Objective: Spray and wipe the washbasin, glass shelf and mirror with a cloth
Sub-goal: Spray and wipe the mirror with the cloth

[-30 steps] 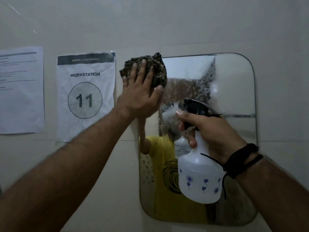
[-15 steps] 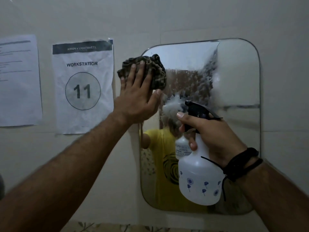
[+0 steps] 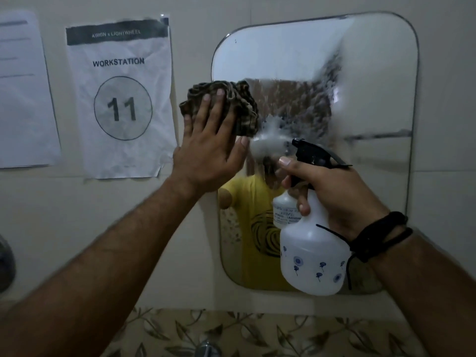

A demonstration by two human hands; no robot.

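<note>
Left hand (image 3: 208,153) is pressing the bunched cloth (image 3: 226,106) flat-fingered against the mirror (image 3: 373,86) edge, while the right hand (image 3: 332,197) is gripping the spray bottle (image 3: 314,256) neck just beside it.

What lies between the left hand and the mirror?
In the head view, a crumpled cloth lies between them: the left hand presses it flat on the mirror.

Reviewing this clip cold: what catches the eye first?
The left hand presses a bunched dark cloth flat against the mirror's left edge. The right hand grips a white spray bottle before the mirror's lower half. A sign reading "WORKSTATION 11" hangs left.
</note>
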